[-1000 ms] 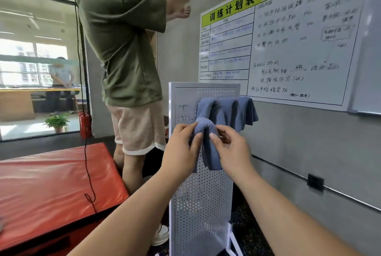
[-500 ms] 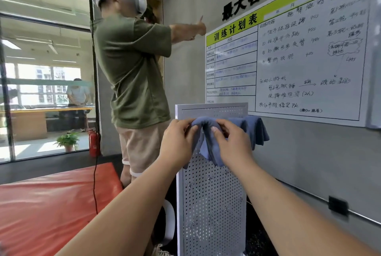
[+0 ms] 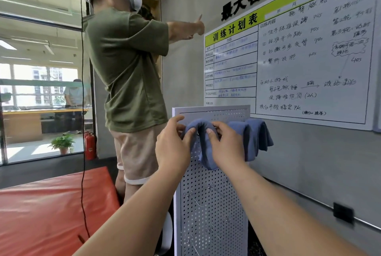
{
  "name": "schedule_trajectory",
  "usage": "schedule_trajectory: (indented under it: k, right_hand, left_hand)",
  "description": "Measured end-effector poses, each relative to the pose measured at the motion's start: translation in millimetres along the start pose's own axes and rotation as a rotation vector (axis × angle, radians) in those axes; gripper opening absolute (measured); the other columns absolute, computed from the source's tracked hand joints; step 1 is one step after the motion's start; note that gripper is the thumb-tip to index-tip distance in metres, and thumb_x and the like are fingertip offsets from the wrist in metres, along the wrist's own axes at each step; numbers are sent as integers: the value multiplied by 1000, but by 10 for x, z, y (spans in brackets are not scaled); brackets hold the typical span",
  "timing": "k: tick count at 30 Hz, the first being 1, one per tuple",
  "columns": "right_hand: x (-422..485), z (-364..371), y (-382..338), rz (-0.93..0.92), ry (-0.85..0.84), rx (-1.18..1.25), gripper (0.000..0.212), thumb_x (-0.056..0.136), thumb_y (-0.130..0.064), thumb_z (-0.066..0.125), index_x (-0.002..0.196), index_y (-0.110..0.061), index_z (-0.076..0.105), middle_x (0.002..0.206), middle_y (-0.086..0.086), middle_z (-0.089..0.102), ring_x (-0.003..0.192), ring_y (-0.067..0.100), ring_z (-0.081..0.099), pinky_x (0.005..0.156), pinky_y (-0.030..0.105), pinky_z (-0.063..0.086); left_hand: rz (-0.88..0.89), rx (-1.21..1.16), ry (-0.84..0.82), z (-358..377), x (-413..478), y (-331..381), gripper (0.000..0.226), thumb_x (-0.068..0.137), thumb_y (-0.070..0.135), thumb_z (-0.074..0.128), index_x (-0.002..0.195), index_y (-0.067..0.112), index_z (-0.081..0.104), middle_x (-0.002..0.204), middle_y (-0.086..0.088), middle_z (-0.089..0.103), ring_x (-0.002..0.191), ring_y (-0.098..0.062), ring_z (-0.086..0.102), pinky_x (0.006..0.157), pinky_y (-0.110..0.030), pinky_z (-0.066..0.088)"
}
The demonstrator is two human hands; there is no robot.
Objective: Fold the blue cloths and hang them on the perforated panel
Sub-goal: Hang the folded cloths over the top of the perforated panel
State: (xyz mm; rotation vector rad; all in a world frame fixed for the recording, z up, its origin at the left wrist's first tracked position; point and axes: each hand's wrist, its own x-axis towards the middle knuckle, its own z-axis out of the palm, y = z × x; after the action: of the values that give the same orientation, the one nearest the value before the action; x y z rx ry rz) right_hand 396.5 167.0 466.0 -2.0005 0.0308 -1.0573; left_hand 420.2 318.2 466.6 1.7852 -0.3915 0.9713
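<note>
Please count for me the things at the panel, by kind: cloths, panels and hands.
Blue cloths: 3 in view, counting the held cloth; folds overlap
Perforated panel: 1
Hands: 2, left hand, right hand
Total: 6

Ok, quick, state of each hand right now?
Left hand: pinching the folded blue cloth at the panel.
Right hand: pinching the same cloth.
</note>
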Motion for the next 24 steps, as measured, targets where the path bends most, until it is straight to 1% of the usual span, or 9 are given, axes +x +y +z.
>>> schedule_trajectory:
  k: [2,5,7,9,12,14,17,21,24]
  right_hand:
    - [-2,72,44,11,-9,-22,32,107,-39,61,137,-31,65,127,-2,73,115,21,68,89,34,54]
    - [-32,133,102,35,-28,-17,30,107,-37,61,136,-30,66,121,-5,72,101,12,62,71,13,41]
    - [-59,166,112,47,-31,27,28,108,-36,60,134,-30,67,117,-8,69,98,9,58,67,6,35]
    - [-55,215,123,42,-35,97,28,108,-35,60,134,-28,67,119,-7,71,104,9,62,75,11,42]
    - [-25,266,131,48,-64,177,28,109,-32,58,136,-26,65,123,-5,71,111,10,63,88,20,45]
    - [-22,273,154,58,-85,163,25,110,-33,55,133,-29,64,117,-7,70,108,12,63,82,21,45]
    - [-28,275,184,83,-78,98,22,112,-35,50,131,-33,62,103,-9,64,98,18,60,79,31,44]
    - [-36,305,179,94,-101,117,25,113,-42,44,134,-37,57,106,-3,67,90,14,63,71,32,47]
    - [-56,330,204,83,-89,59,27,113,-44,43,137,-41,54,109,0,68,99,25,66,81,39,53]
  left_hand:
    - [-14,-15,6,31,-33,-81,42,96,43,76,135,37,61,99,18,69,96,-11,65,83,-33,51]
    - [-54,-63,11,50,-61,-151,44,94,40,78,135,36,62,101,18,70,97,-9,65,82,-25,46]
    - [-77,-95,18,50,-69,-172,43,94,39,79,134,37,63,100,19,70,94,-2,65,78,-17,44]
    - [-72,-120,48,41,-72,-173,41,94,39,80,131,37,64,98,21,70,93,4,64,75,-6,41]
    - [-64,-148,84,36,-61,-181,38,94,41,79,128,38,64,98,22,70,93,8,64,73,-4,42]
    - [-66,-134,63,55,-60,-206,38,94,43,79,128,39,64,98,22,69,93,9,63,75,-6,44]
    - [-57,-135,35,98,-84,-249,37,93,41,80,126,37,64,100,20,70,95,5,64,82,-20,50]
    - [-8,-172,80,141,-127,-257,34,94,37,79,125,39,64,102,19,70,96,-1,66,85,-26,53]
    - [-34,-142,40,176,-137,-288,34,95,41,77,124,42,61,104,20,70,99,0,65,87,-34,56]
